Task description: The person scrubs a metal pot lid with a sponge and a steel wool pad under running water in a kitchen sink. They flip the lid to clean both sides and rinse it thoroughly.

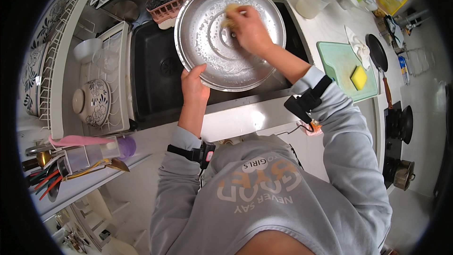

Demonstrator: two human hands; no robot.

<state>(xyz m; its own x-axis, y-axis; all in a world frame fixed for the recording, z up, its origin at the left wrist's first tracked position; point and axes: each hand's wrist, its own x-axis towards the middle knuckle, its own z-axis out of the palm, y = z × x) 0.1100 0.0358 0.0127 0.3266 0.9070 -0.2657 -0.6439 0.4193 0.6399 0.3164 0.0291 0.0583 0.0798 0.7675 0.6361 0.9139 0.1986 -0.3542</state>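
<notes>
A large round metal lid or shallow pan (226, 67) is held tilted over the black double sink (152, 78), its surface wet with drops and streaks of suds. My left hand (195, 86) grips its lower left rim, with the thumb over the edge. My right hand (249, 30) presses a yellowish scrubbing pad or sponge (230, 11) against the metal near the middle; the hand and pad are slightly blurred. The underside of the round piece and my left fingers beneath it are hidden.
Left of the sink, a dish rack holds a floral bowl (97, 102) and a white bowl (87, 50). A pink basket (168, 10) stands behind. To the right are a plastic jug (313, 1), a green cutting board (332, 60) with a yellow sponge (359, 78), a white cloth (357, 46) and a frying pan (377, 51).
</notes>
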